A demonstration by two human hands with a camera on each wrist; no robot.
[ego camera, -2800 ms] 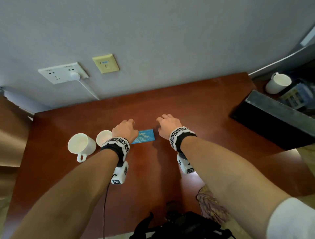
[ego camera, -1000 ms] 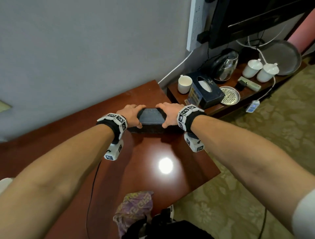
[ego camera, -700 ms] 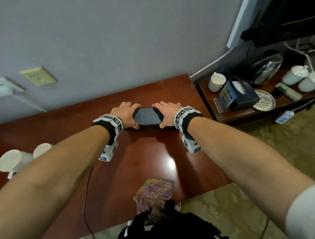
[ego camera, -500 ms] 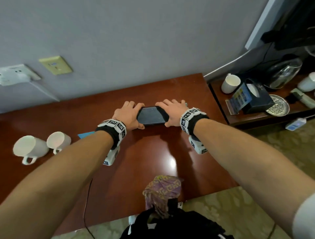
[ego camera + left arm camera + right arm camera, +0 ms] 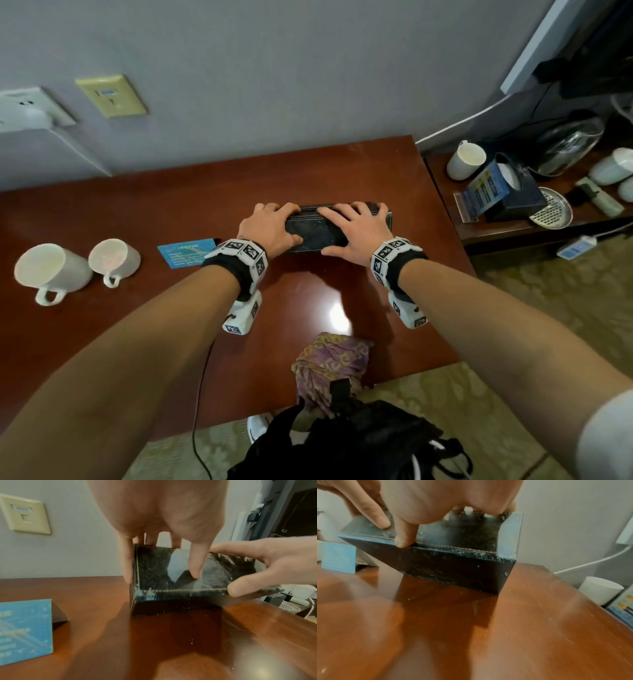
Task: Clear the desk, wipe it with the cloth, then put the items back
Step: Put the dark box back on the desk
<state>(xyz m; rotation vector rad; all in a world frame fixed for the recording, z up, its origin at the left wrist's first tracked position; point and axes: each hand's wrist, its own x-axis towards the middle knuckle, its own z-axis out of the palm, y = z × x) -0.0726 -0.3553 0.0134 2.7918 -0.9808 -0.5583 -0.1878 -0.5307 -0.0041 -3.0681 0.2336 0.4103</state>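
Head view: black box (image 5: pixel 318 233) sits on the red-brown desk (image 5: pixel 137 212), centre of frame, toward the desk's right end near the wall. Left hand (image 5: pixel 267 228) grasps its left end, right hand (image 5: pixel 356 229) its right end, fingers draped over the far edge, thumbs on the near side. Blue card (image 5: pixel 186 253) stands just left of the left wrist. Two white mugs (image 5: pixel 51 270) (image 5: pixel 114 258) lie on their sides at left of frame, apart from the box. Purple patterned cloth (image 5: pixel 330 359) lies bunched at the near desk edge, lower centre. Side shelf (image 5: pixel 513 229) at right holds another white cup (image 5: pixel 466 161) and a dark tissue box (image 5: pixel 513 192); none of that shelf detail reaches the left wrist view.

Left wrist view: left grip closed on the box's left end (image 5: pixel 171 577), little finger down the end face, thumb on top; box base touches the desk. Right hand (image 5: pixel 267 563) enters from right, pinching the top edge. Blue card (image 5: pixel 24 628) at lower left, close up, text unreadable. Mugs and cloth out of frame.

Right wrist view: right grip wrapped on the box (image 5: pixel 457 563), thumb pressed at the stitched front edge; left thumb shows at upper left. Scuffs and dust on the box surface show only here and in the other wrist view. White cup (image 5: pixel 599 589) at right edge.
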